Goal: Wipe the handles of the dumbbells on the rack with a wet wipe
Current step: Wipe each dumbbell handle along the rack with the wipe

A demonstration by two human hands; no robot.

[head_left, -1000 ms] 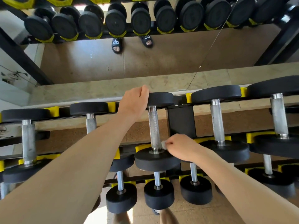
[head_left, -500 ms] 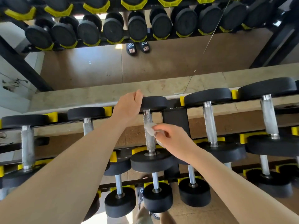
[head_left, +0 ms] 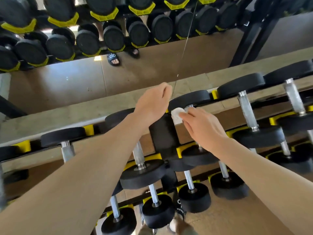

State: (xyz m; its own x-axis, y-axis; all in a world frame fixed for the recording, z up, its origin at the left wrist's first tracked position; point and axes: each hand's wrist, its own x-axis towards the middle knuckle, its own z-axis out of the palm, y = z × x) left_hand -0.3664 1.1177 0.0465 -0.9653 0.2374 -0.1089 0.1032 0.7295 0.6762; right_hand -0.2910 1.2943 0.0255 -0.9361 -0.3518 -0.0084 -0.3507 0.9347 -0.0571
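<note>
Left hand: the left hand [head_left: 153, 100] has lifted off the far weight of the dumbbell it was steadying a second ago and now hovers above the rack's back rail, fingers loosely curled, grasping nothing.
Right hand: the right hand [head_left: 201, 123] has left the handle it was rubbing half a second ago and moved to the right, past the black upright post [head_left: 162, 133] in the middle of the rack [head_left: 50, 114].
Grip: the right fingers pinch the wet wipe [head_left: 176, 115], bunched into a white wad at the fingertips.
Wipe position: it sits at the far end of the next dumbbell [head_left: 190, 99] to the right of the post, just below that dumbbell's far weight; whether it already touches the metal is hidden by the hand.
Wiped handle: the handle [head_left: 138, 156] left of the post is now bare, with neither hand on it.
Other dumbbells: further ones [head_left: 247, 109] lie toward the right end of the top shelf, and more on the shelves below.
Meaning: one handle appears finished and the work shifts to its right-hand neighbour.
Progress: judging by the handles remaining to the right and on the lower shelves, much of the task is left.
Next need: the left hand probably has to settle on the new dumbbell's weight to stop it rolling.
</note>
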